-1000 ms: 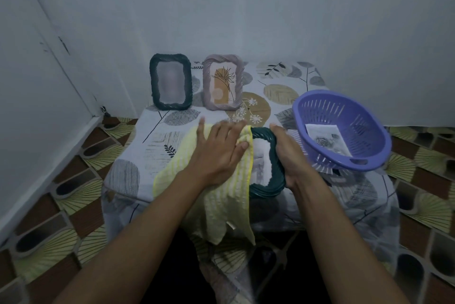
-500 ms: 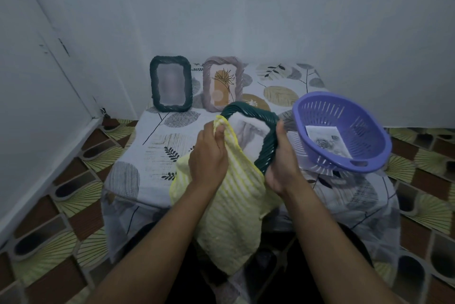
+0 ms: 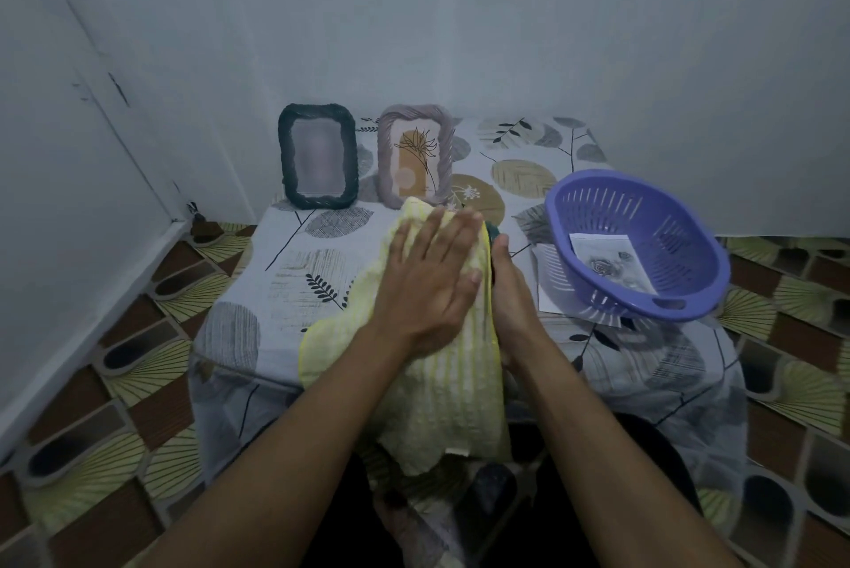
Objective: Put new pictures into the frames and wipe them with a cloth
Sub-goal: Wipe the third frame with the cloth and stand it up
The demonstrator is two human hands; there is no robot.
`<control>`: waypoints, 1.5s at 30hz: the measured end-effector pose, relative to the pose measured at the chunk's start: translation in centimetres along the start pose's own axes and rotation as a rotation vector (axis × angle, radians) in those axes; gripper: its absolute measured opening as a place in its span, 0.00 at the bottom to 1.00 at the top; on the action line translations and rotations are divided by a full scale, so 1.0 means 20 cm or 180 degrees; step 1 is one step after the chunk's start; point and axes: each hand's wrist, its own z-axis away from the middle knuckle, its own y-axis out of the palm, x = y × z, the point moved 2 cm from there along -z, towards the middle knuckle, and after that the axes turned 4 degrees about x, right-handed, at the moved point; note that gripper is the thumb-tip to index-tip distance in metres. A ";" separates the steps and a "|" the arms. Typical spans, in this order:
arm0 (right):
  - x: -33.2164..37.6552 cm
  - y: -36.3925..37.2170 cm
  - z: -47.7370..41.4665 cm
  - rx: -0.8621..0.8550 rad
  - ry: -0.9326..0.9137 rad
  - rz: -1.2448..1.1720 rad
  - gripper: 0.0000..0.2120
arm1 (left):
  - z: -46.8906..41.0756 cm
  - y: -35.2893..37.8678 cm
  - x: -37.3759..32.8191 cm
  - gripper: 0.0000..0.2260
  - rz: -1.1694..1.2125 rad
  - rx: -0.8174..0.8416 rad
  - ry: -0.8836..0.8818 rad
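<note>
**Step in hand: wiping the held frame**

The held frame point(image 3: 492, 235) stood at the near edge of the table point(image 3: 257, 273), about midway along it. It was almost wholly covered by the yellow cloth point(image 3: 450, 392), with only a sliver of its dark green rim showing at the top right.

**Hand state**
- The left hand point(image 3: 427, 277) lay flat on the cloth with its fingers straight and spread, pressing the cloth against the face of the frame.
- The right hand point(image 3: 513, 296) steadied the frame at its right edge. The thumb lay along the rim and the fingers were hidden behind it, so the hold read as a clamp on the frame.

**Recommended practice**
1. Pressure should be spread through the whole palm, not the fingertips, so that the glazing would not flex.
2. The right hand should brace directly opposite the strokes. The frame appeared to rest on a table edge and could slip off toward the lap.
3. The cloth should be worked into the twisted rim, where dust would likely lodge.
4. The hanging end of the cloth should be gathered up, as it trailed below the table edge.

**Surroundings**
The dark standing frame point(image 3: 317, 155) and the mauve frame point(image 3: 416, 155) stood upright near the far edge. The purple basket point(image 3: 680, 245), toward the right edge, held a loose picture point(image 3: 609, 261). Wide strokes should stay clear of all three.
</note>
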 end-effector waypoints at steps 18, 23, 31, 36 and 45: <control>0.01 -0.04 -0.09 -0.1349 0.0069 -0.0995 0.28 | 0.16 0.12 0.09 0.26 0.0124 0.0146 -0.0080; 0.01 -0.05 -0.11 -0.1529 0.0209 -0.1622 0.25 | 0.11 0.07 0.18 0.30 0.0685 -0.0147 -0.1069; -0.01 0.00 -0.07 -0.2096 0.0055 -0.1616 0.29 | 0.19 0.13 -0.02 0.31 0.0829 0.0235 -0.0363; -0.02 0.00 -0.07 -0.1965 0.0008 -0.1766 0.26 | 0.21 0.15 0.07 0.26 0.0612 0.0045 -0.0276; -0.03 0.00 -0.11 -0.1797 0.0054 -0.1868 0.27 | 0.09 0.03 0.23 0.20 0.1671 -0.0863 -0.1578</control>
